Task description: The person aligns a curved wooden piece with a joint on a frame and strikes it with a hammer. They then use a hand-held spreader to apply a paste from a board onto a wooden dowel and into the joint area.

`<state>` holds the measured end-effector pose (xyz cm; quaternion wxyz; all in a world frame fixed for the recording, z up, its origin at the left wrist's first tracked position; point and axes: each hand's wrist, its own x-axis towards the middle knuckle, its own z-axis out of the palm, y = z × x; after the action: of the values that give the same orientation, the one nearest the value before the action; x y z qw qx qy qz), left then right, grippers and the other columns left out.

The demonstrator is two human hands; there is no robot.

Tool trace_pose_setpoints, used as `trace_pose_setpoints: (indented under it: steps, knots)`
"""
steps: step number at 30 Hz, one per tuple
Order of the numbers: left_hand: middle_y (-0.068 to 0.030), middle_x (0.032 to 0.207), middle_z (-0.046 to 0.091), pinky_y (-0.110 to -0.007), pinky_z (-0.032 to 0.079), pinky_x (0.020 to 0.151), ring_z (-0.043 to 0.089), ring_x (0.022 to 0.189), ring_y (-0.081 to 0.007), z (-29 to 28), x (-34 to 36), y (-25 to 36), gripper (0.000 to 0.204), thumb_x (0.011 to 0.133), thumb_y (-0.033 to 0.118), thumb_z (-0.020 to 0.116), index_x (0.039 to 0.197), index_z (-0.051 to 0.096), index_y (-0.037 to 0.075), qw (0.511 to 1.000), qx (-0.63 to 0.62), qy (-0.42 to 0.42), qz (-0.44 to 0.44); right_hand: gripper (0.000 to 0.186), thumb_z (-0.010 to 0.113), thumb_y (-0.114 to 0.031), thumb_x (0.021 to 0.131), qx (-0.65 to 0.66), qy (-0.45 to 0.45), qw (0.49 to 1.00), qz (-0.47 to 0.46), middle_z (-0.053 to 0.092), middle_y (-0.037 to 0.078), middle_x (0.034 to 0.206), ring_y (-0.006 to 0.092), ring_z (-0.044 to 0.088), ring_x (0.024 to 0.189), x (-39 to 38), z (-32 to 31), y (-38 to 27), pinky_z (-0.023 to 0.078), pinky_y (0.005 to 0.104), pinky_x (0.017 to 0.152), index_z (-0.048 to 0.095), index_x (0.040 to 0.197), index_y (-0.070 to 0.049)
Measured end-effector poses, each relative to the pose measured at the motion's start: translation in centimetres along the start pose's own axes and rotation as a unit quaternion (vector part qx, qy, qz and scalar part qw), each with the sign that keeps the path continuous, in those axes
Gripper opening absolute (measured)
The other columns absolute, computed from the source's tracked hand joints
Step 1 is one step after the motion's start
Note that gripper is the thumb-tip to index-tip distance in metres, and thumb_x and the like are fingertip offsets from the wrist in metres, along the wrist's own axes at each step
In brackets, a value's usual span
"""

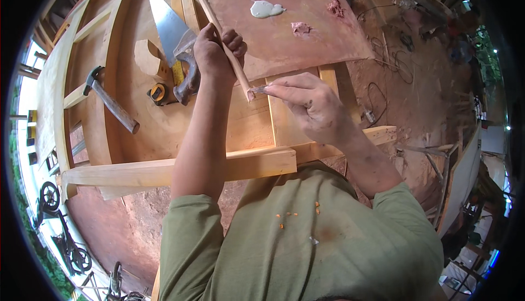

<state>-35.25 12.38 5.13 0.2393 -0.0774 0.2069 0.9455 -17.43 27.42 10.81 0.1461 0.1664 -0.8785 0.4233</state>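
Note:
My left hand [216, 52] is closed round a slim round wooden stick [239, 73], which slants from the upper left down toward my right hand. Between the pressed fingers of my right hand [317, 107] is a small thin metal blade [258, 89]. Its tip touches the lower end of the stick, where a bit of pinkish paste [251, 96] sits. Beyond my hands lies a reddish-brown board [322, 41], bearing a white blob of paste [266, 9], a pink lump of putty [300, 28] and a darker pink lump [335, 8].
Left of my left forearm lie a handsaw [165, 21], a wood block [149, 59], a tape measure [158, 93] and a hammer [112, 100]. A wooden beam [136, 173] of the frame runs crosswise under my forearm. Cables [377, 90] trail over the dusty ground at right.

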Motion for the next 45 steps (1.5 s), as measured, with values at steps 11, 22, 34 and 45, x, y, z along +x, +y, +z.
trace_pose_setpoints:
  steps: [11, 22, 34, 45]
  knots:
    - [0.0006, 0.068, 0.035, -0.028, 0.03, 0.045, 0.033, 0.052, -0.0118, -0.2, 0.0, 0.4, 0.022, 0.104, 0.027, 0.034, 0.087, 0.035, 0.012, 0.999, 0.025, 0.037, 0.023, 0.051, 0.068, 0.002, 0.074, -0.176, -0.06, 0.98, -0.073, 0.067, 0.002, 0.118, 0.0249, 0.063, 0.103, -1.1, 0.1, -0.6, 0.048, 0.042, 0.087, 0.069, 0.123, -0.01]
    - [-0.0075, 0.082, 0.055, -0.028, 0.035, 0.041, 0.042, 0.049, -0.0126, 0.3, 0.1, -0.3, 0.017, 0.106, 0.023, 0.038, 0.101, 0.044, 0.008, 0.989, 0.116, 0.033, 0.089, 0.037, 0.061, 0.011, 0.085, 0.115, -0.013, 0.991, 0.072, 0.07, 0.014, 0.114, 0.0298, 0.067, 0.1, -0.3, -0.1, 0.3, 0.054, 0.0351, 0.088, 0.072, 0.117, -0.001]
    - [-0.0081, 0.085, 0.054, -0.027, 0.036, 0.043, 0.04, 0.049, -0.012, 0.4, -0.4, -0.1, 0.016, 0.104, 0.021, 0.041, 0.096, 0.043, 0.007, 0.995, 0.074, 0.006, 0.061, 0.036, 0.062, 0.01, 0.086, 0.055, -0.02, 0.998, 0.031, 0.071, 0.013, 0.111, 0.0297, 0.068, 0.102, -1.5, 0.5, 1.6, 0.055, 0.0368, 0.089, 0.073, 0.117, -0.005]
    - [-0.0065, 0.08, 0.053, -0.028, 0.035, 0.042, 0.042, 0.048, -0.0131, 0.7, -0.3, -0.3, 0.016, 0.105, 0.025, 0.041, 0.099, 0.042, 0.01, 0.993, 0.088, 0.052, 0.064, 0.04, 0.066, 0.007, 0.076, -0.108, -0.016, 0.992, -0.069, 0.073, 0.005, 0.111, 0.0254, 0.065, 0.101, -0.6, 0.4, 0.9, 0.05, 0.041, 0.083, 0.075, 0.113, -0.009]
